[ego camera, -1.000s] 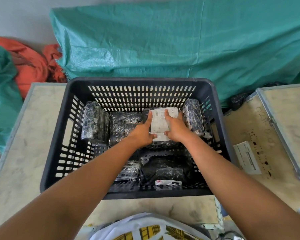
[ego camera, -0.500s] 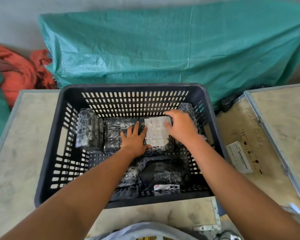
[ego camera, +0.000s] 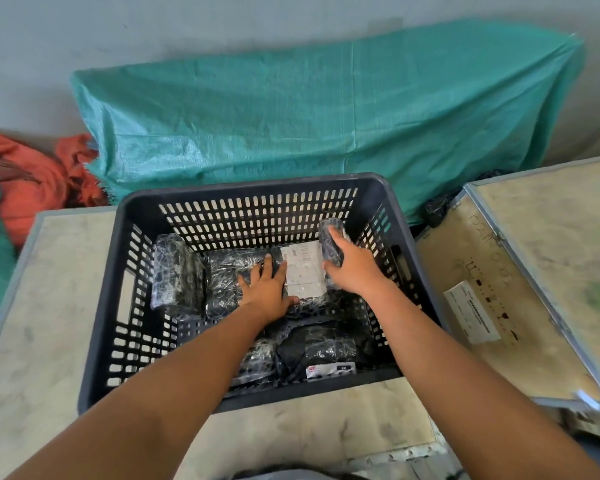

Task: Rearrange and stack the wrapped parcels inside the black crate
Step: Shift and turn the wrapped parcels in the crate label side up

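Shifted off the labelled parcel (ego camera: 303, 270) onto the upright parcel (ego camera: 330, 242) by the black crate (ego camera: 257, 188) wall: right hand (ego camera: 352, 268), fingers wrapped round it, probably to reseat it. Spread flat on the dark parcel (ego camera: 229, 271) beside: left hand (ego camera: 265, 289), fingers wide, likely steadying the row.

Soft, even daylight fills the scene, with only faint shadows inside the black crate (ego camera: 388, 202). Small glints of glare sit on the plastic wrap of the parcels (ego camera: 177, 271). Wide-angle distortion bends the edges, and the right wooden box (ego camera: 551, 258) looks smeared with motion blur.
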Available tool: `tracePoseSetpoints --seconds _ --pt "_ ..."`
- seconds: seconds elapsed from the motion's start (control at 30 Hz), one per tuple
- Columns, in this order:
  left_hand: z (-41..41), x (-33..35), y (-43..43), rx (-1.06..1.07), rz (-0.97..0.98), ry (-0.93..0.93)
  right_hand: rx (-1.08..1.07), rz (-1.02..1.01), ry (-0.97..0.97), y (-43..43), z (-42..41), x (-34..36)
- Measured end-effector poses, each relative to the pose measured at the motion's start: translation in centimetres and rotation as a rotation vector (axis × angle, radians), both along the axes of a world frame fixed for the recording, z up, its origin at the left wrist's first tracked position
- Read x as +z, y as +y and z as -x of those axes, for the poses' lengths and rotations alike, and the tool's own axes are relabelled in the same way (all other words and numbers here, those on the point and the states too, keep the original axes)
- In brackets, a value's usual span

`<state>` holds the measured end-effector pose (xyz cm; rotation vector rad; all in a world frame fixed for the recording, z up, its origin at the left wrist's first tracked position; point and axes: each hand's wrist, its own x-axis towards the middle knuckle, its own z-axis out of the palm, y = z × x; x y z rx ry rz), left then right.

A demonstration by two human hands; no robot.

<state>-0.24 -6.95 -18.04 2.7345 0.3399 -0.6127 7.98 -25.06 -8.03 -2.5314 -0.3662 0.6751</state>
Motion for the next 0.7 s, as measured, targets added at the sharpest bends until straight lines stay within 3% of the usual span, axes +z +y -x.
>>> tracePoseSetpoints --seconds 0.3,0.53,0.7 --pt "0.1 5.6 -0.6 -0.096 0.361 -0.295 -0.138 -0.204 -0.015 -2.7 -1.5 2.9" --pt "-0.7 9.7 -5.2 -0.118 0.518 -0.491 -0.361 -0.67 0.228 -2.7 -2.2 7.3" --pt "-0.8 11.1 -5.8 -0.054 0.604 -0.809 -0.361 -0.8 0.309 -2.3 -2.8 8.8"
